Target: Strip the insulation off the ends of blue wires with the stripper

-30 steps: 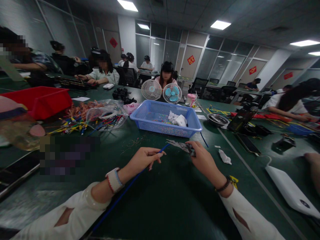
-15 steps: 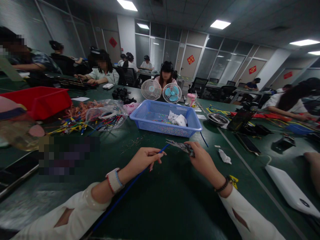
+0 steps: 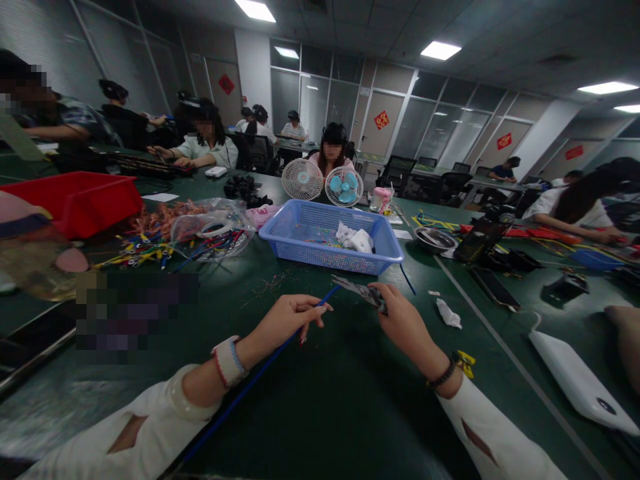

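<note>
My left hand (image 3: 290, 316) pinches a blue cable (image 3: 261, 368) close to its far end, and the rest of the cable runs back toward the table's near edge. My right hand (image 3: 399, 313) is closed around the handles of grey metal pliers (image 3: 361, 291), probably a wire stripper. The tool's jaws point left and lie at the cable's tip; whether they grip it I cannot tell. Both hands are above the green table (image 3: 345, 400), just in front of a blue plastic basket (image 3: 330, 257) that holds crumpled white paper (image 3: 356, 239) and small coloured scraps.
Bundled wires in a clear bag (image 3: 215, 230) and a red bin (image 3: 75, 203) lie left. Two small fans (image 3: 345, 187) stand behind the basket. On the right are a metal bowl (image 3: 436, 240), a phone (image 3: 495, 289), a tissue (image 3: 449, 313) and a white power bank (image 3: 583, 380). Several people sit around.
Almost nothing differs. Both hands, the blue cable and the pliers keep practically the same positions, and the view has shifted very slightly.
</note>
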`<state>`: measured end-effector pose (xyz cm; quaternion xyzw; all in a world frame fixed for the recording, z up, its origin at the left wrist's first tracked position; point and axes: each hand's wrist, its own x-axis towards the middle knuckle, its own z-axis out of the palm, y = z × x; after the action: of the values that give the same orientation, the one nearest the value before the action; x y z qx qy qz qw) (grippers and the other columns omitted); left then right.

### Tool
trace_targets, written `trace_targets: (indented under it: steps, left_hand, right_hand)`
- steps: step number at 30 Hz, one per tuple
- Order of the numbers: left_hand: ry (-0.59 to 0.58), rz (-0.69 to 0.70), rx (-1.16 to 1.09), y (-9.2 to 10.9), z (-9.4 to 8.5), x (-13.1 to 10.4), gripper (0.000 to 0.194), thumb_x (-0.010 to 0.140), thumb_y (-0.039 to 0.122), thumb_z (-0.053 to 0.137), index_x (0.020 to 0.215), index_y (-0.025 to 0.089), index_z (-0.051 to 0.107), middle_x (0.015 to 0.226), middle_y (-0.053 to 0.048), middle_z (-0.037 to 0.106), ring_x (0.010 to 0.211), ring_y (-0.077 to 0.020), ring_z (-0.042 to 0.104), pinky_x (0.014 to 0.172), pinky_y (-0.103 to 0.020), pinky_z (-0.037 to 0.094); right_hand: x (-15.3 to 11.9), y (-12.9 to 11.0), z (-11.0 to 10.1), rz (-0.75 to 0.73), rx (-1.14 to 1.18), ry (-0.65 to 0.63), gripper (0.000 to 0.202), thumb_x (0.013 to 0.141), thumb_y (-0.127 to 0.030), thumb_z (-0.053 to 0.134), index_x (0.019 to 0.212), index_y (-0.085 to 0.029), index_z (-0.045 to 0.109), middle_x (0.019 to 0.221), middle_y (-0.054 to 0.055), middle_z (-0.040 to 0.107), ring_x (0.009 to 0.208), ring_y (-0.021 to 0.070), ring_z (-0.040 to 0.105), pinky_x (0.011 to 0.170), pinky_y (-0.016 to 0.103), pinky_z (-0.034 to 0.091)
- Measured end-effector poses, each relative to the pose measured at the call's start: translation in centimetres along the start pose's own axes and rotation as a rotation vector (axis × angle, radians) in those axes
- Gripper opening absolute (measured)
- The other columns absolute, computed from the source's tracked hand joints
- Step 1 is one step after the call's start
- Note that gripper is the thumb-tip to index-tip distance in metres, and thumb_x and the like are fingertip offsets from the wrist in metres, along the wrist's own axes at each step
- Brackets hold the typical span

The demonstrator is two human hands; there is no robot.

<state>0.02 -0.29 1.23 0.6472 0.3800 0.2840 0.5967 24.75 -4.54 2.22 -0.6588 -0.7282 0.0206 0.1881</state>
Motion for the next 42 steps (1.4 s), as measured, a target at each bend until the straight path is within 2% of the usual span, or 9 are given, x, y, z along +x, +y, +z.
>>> trace_targets:
  steps: [11,22,26,29,32,36,42]
  left_hand:
    - [-0.009,-0.011,-0.01,0.0,0.0,-0.1,0.032,0.083,0.039,0.062,0.102,0.013,0.068,0.074,-0.002,0.068,0.04,-0.0066,0.052,0.042,-0.019,0.043]
    - [-0.015,-0.001,-0.019,0.0,0.1,0.0,0.032,0.083,0.037,0.063,0.104,0.013,0.067,0.074,-0.001,0.067,0.039,-0.0063,0.052,0.041,-0.019,0.043]
    - [-0.029,-0.004,-0.006,0.0,0.0,0.0,0.034,0.083,0.038,0.062,0.105,0.013,0.067,0.074,-0.001,0.067,0.039,-0.0065,0.053,0.041,-0.019,0.042]
    - [-0.037,0.007,0.005,-0.1,0.0,0.0,0.034,0.083,0.038,0.062,0.106,0.013,0.068,0.074,-0.001,0.067,0.04,-0.0065,0.053,0.041,-0.019,0.041]
    - [-0.042,0.006,0.01,-0.1,-0.1,0.1,0.035,0.084,0.038,0.062,0.109,0.014,0.068,0.074,-0.001,0.068,0.04,-0.0068,0.054,0.042,-0.019,0.042]
    - [-0.042,0.003,0.012,0.0,-0.2,0.0,0.035,0.084,0.035,0.062,0.11,0.013,0.068,0.075,-0.002,0.068,0.041,-0.0068,0.053,0.043,-0.019,0.043]
    - [-0.071,0.03,0.036,0.1,-0.5,0.0,0.035,0.085,0.035,0.06,0.112,0.014,0.068,0.076,-0.002,0.068,0.042,-0.0061,0.052,0.043,-0.019,0.042]
  right_hand:
    - [0.0,0.0,0.2,0.011,-0.022,0.019,0.056,0.075,-0.003,0.045,0.128,-0.02,0.045,0.125,0.011,0.053,0.106,0.0239,0.057,0.087,0.035,0.047]
    - [-0.1,-0.4,-0.1,0.036,-0.009,-0.001,0.045,0.078,-0.003,0.047,0.119,-0.02,0.051,0.118,0.009,0.057,0.099,0.0215,0.059,0.083,0.031,0.045]
    - [0.0,-0.7,-0.4,0.056,-0.012,-0.05,0.034,0.082,-0.008,0.049,0.114,-0.019,0.055,0.113,0.008,0.061,0.098,0.0203,0.06,0.079,0.028,0.042]
    - [0.0,-1.1,-0.7,0.072,-0.044,-0.103,0.021,0.089,-0.019,0.049,0.107,-0.021,0.057,0.107,0.006,0.065,0.092,0.0203,0.062,0.071,0.027,0.04]
    - [-0.1,-1.5,-1.0,0.097,-0.063,-0.192,0.02,0.092,-0.03,0.047,0.105,-0.021,0.059,0.096,0.006,0.069,0.083,0.0203,0.064,0.063,0.027,0.036]
    - [-0.3,-1.8,-1.6,0.117,0.003,-0.289,0.02,0.091,-0.033,0.05,0.099,-0.02,0.062,0.087,0.007,0.07,0.077,0.0194,0.065,0.06,0.027,0.034]
    - [-0.4,-1.5,-2.6,0.115,0.159,-0.407,0.018,0.085,-0.034,0.055,0.075,-0.02,0.061,0.073,0.003,0.069,0.065,0.0154,0.062,0.057,0.025,0.035]
